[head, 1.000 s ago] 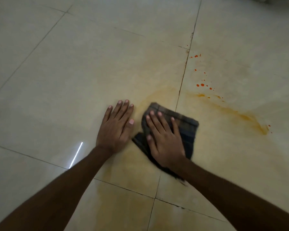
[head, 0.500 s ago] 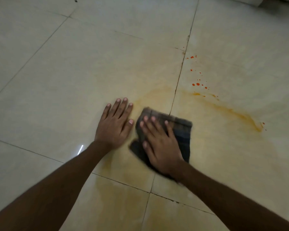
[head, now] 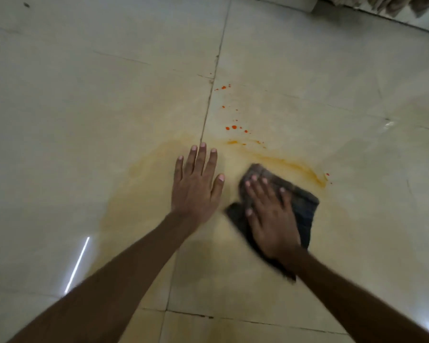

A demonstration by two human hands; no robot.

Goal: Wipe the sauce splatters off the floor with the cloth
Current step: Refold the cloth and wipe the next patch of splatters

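Trainee: Forearms (head: 124, 276) reach in from the bottom edge. Why is the left hand (head: 196, 186) flat on the floor (head: 84, 120) with nothing under it?

Supervisor: It looks like a prop. Its fingers (head: 202, 157) lie straight and spread on the tile, holding nothing, across the grout line (head: 209, 100). I judge that it takes the person's weight while the other arm works.

Trainee: And the right hand (head: 270, 219)?

Supervisor: Palm down on the cloth (head: 305, 209), fingers (head: 255, 186) straight and fanned, pressing rather than clutching. A flat palm spreads the pressure, so more of the folded dark fabric meets the tile. The cloth's edges are blurred, so I take it to be mid-stroke.

Trainee: Where does the cloth sit?

Supervisor: On the floor just right of the left hand. Its far corner is at the near edge of the orange smear (head: 295, 167), which curves away to the right; I cannot tell whether they touch. Around both hands the tile carries a pale yellow film (head: 134, 194), probably sauce thinned by wiping.

Trainee: What is left?

Supervisor: Beyond the smear, red drops (head: 234, 127) dot the tile just right of the grout line, with more farther up and a couple at the smear's right end. The cloth has not reached them, so the job seems partway done. A forward push should reach them, though it may drag colour into the grout.
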